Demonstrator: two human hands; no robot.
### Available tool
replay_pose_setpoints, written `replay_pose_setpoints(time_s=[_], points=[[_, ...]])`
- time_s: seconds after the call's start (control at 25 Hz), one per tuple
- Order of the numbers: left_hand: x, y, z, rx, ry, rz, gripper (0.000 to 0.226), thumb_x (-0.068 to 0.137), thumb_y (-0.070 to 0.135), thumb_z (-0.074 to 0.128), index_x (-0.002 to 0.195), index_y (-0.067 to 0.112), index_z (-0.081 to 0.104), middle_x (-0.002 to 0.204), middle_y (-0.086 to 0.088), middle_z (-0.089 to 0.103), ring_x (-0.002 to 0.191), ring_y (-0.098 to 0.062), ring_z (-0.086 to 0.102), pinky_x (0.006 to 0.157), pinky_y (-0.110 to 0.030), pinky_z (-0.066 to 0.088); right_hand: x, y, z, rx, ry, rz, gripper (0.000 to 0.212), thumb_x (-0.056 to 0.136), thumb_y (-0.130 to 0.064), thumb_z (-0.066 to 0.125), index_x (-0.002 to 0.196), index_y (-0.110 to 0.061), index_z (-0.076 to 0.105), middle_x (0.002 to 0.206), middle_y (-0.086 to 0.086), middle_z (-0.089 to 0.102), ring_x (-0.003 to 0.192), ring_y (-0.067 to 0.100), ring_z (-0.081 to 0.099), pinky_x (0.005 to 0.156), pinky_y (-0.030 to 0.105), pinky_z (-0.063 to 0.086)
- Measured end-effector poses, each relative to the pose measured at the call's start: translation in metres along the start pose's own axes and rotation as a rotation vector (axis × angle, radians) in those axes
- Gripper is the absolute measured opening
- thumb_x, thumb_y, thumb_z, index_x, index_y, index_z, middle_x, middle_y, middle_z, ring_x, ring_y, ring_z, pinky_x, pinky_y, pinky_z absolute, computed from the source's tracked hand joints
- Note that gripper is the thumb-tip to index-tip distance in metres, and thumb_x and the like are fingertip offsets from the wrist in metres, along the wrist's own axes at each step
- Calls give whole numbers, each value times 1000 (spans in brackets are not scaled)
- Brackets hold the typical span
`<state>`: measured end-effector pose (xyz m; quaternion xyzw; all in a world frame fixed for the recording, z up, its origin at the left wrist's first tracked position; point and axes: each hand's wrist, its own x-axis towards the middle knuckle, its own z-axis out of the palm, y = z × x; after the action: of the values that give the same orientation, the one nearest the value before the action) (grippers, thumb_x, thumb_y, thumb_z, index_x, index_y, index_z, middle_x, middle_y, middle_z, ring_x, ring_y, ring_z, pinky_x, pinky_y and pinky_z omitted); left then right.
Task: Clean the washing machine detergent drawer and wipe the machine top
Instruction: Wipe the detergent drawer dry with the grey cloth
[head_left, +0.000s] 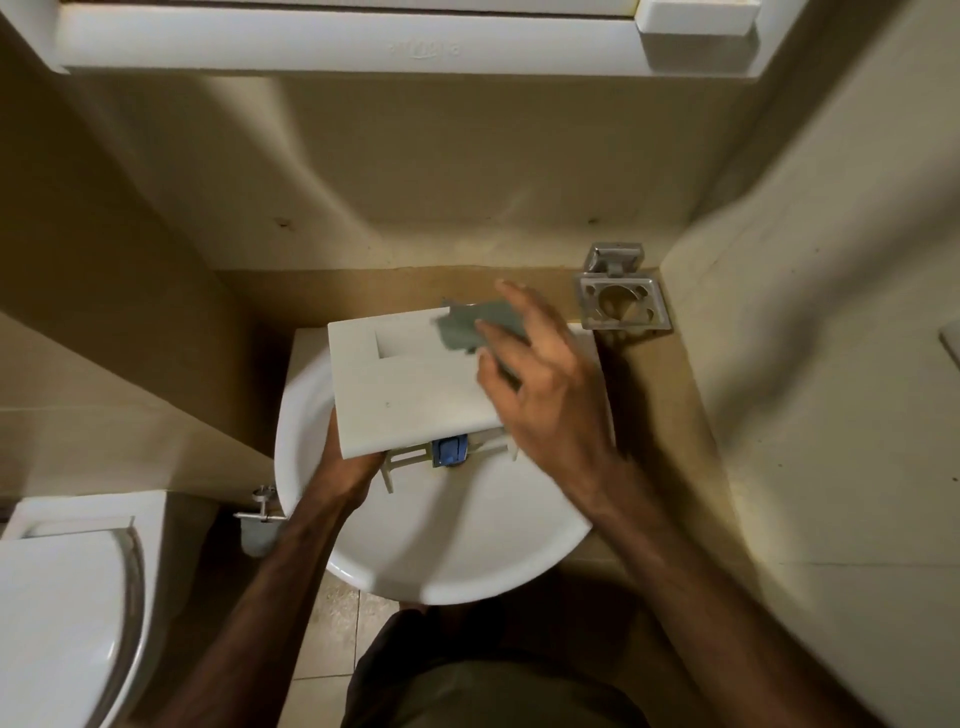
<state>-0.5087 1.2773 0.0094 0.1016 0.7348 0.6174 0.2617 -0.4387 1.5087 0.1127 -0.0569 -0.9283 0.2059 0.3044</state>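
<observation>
The drawer (410, 384) is held over the white sink (441, 540), with its flat white front facing up. Most of the drawer is hidden under that front. Only a bit of its frame sticks out at the near edge, with a small blue part (450, 451) in the middle. The front has a box-shaped dip near its far edge.

The left hand (348, 462) is mostly hidden under the drawer. It holds the near left corner from below, but its fingers cannot be seen, so how they bend is hard to tell.

The right hand (540, 379) is over the right side of the drawer and looks blurry. Its fingers (511, 306) are a little spread and bent around a grey cloth (475, 325), which they hold against the far right part of the front. Part of the cloth is hidden under the hand.

A metal holder (621, 301) is fixed on the wall just right of the sink. A toilet (67, 613) is cut off at the left edge.
</observation>
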Motion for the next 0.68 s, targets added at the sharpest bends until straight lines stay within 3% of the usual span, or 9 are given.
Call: replay_pose_setpoints(time_s=[0.08,0.12,0.16,0.2,0.24,0.32,0.44,0.56,0.68], points=[[7,-14,-7,67,87,-83,151,11,98,66,148,35,51,103,25,57,85,25,58,79,1,46,-18,-22,17,-29,-65,-40,32,98,-17,63,123,-4,76,143,14,65,133,29,62,109,48,53],[15,-26,-12,34,142,-103,156,14,98,69,152,29,48,108,24,57,89,22,59,81,0,46,-23,-30,21,-13,-68,-40,33,99,-20,63,124,-4,76,141,13,66,132,28,63,109,50,51],[14,-5,-1,-18,121,-70,131,33,89,81,147,29,55,110,21,65,93,16,63,82,-4,49,-26,-37,24,6,-71,-43,34,100,-23,63,126,-5,75,140,11,68,132,27,63,110,50,50],[13,7,10,-87,112,-35,79,63,64,88,134,35,67,109,18,72,97,10,67,83,-8,53,-28,-44,25,14,-84,-59,35,101,-27,64,127,-7,75,139,10,68,132,27,63,111,50,49],[10,20,23,-129,153,29,37,83,34,77,120,41,74,108,19,76,99,6,70,83,-12,54,-29,-49,26,9,-90,-92,35,101,-29,64,127,-10,75,139,8,69,132,27,63,111,50,48],[8,24,24,-128,153,98,37,86,21,67,117,40,74,111,20,76,96,10,69,84,-13,55,-27,-55,26,38,-67,-196,29,101,-25,67,126,-12,77,134,6,72,127,29,66,107,48,50],[11,7,10,-13,113,-83,92,61,74,84,135,23,64,129,1,72,88,9,69,86,-21,60,-26,-44,13,111,-62,-251,27,100,-27,71,123,-14,78,126,-2,76,110,26,66,94,35,54],[8,22,16,-67,129,185,29,77,30,77,105,36,78,101,8,79,91,-5,72,77,-27,60,-23,-14,-2,-15,-89,-64,30,100,-36,65,118,-18,79,119,1,70,109,25,57,85,39,54],[3,39,23,-112,92,271,28,76,30,74,99,45,78,95,16,78,92,-2,72,80,-29,60,-23,-2,2,53,-97,94,36,103,-29,53,120,-7,76,143,14,59,140,32,48,113,52,43]])
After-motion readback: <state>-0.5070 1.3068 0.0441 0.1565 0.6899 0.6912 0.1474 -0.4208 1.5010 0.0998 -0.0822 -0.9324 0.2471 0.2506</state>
